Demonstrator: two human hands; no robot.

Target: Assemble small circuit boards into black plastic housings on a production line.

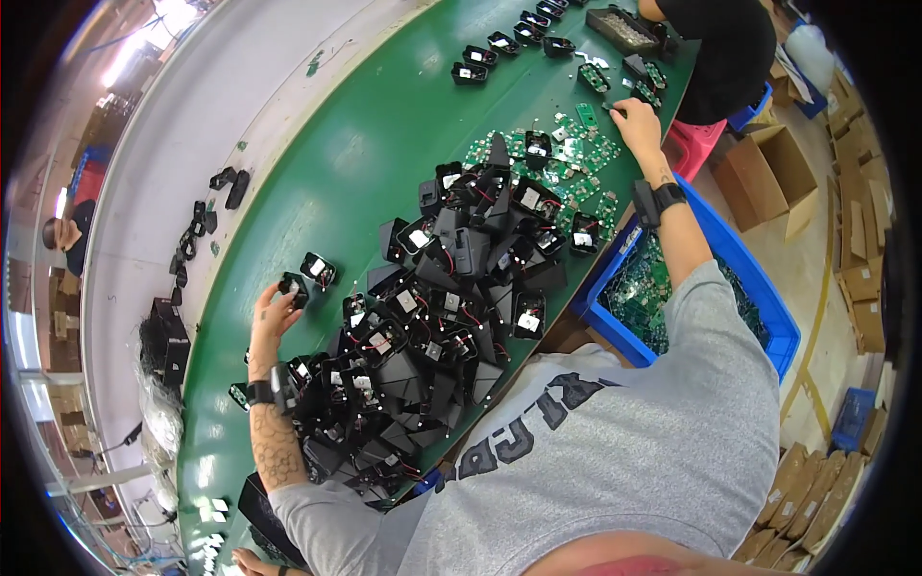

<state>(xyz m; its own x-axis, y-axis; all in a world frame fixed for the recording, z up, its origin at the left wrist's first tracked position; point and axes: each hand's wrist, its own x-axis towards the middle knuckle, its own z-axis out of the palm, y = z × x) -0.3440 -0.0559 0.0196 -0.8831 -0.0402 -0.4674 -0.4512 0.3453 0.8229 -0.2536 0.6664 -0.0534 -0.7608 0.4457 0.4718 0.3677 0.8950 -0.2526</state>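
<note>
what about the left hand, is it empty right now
No, the left hand grasps a small black casing, just beside another open casing on the green table.

Green worktable (327, 173), pale floor (805, 293)

"Floor (776, 278), right side?"
"Open cardboard box (747, 190), near a pink stool (701, 142). Brown cartons (868, 319) piled at far right."
"Lower right?"
"Blue bin (851, 420), near flat brown packages (805, 497) in a row."
</note>
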